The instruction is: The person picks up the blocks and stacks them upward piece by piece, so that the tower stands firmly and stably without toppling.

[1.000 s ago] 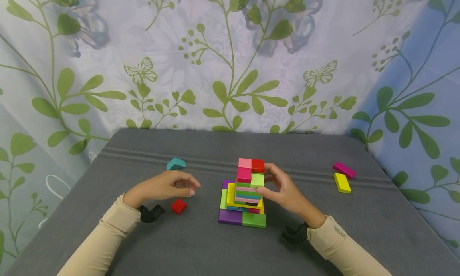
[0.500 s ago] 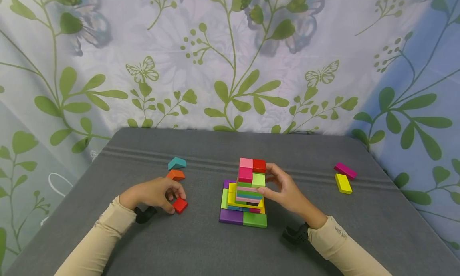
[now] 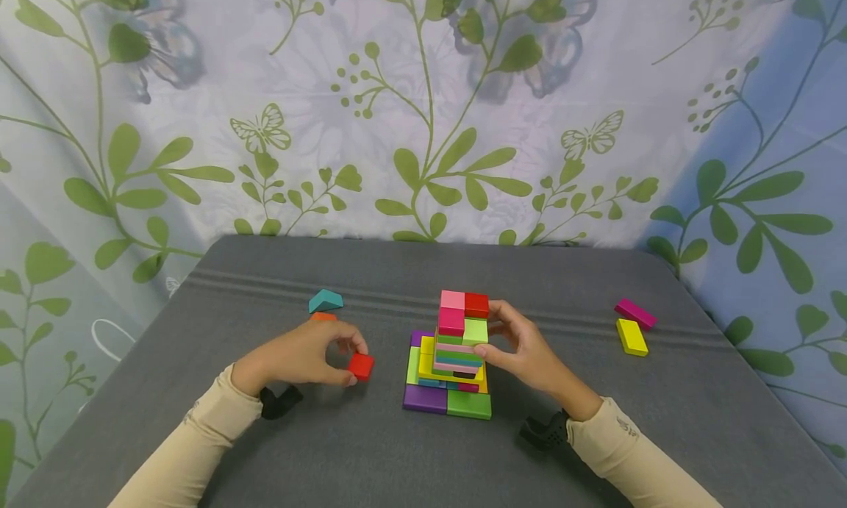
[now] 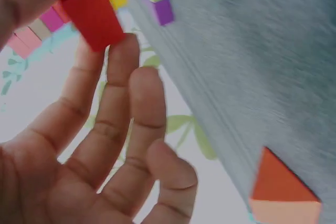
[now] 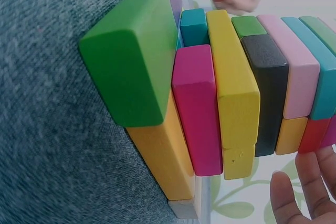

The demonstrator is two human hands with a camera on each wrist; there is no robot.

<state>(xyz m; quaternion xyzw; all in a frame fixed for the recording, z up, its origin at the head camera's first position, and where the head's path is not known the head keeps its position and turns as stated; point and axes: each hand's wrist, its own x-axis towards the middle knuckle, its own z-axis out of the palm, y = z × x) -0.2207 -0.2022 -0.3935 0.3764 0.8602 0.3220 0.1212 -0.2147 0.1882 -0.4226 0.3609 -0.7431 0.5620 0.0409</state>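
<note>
My left hand [image 3: 307, 355] pinches a small red block [image 3: 361, 366] between thumb and fingertips, left of the tower. In the left wrist view the remaining fingers spread loosely below the red block [image 4: 94, 14]. A stepped tower of coloured wooden blocks [image 3: 452, 368] stands at the middle of the table, wide at the bottom, with pink, red, magenta and light green blocks on top. My right hand [image 3: 529, 350] holds the tower's right side, thumb at the front edge and fingers towards the back. In the right wrist view its fingertips [image 5: 310, 163] meet the upper layers.
Behind my left hand lie an orange block [image 3: 323, 316], partly covered, and a teal triangular block [image 3: 326, 301]. Off to the right are a yellow block [image 3: 631, 337] and a magenta block [image 3: 635, 313]. The grey table [image 3: 370, 449] ends at a patterned curtain [image 3: 370, 126].
My left hand first moved left and down to the red block, leaving the orange block exposed, then took hold and carried it right towards the tower. The right hand stayed in place.
</note>
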